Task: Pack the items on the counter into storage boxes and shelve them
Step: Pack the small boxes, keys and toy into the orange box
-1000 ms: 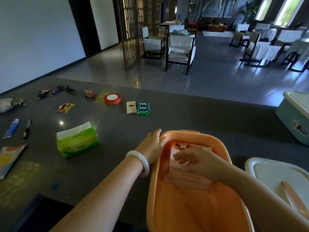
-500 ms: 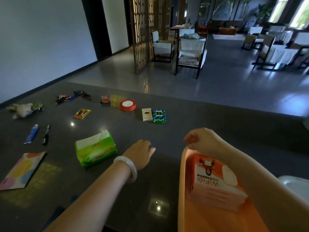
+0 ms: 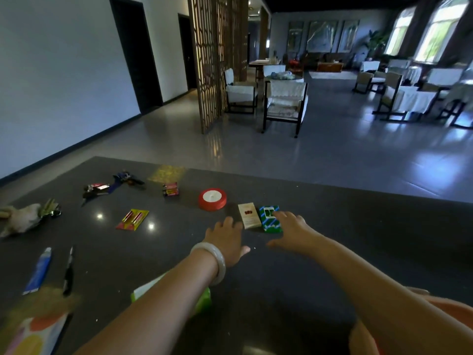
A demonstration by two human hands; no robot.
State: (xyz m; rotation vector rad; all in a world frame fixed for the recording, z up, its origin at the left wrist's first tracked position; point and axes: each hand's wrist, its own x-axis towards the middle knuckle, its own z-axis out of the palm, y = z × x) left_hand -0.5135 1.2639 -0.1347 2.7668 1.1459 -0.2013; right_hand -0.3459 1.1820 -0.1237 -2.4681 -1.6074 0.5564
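Green-striped small box (image 3: 270, 218) is lying just under our right grip (image 3: 291, 230), whose fingers are spread wide and holding nothing; our left grip (image 3: 226, 242), also wide, is nearing the cream box (image 3: 248, 215). We should be pinching each box's long edges off the desk (image 3: 332, 252).

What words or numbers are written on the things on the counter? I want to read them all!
None can be read here.
Green and blue striped small box: white panel print, too blurred.
Cream small box: red mark, too small.
Yellow and red battery pack: print too small.
Small red packet: print blurred.
Blue tube: no legible label.
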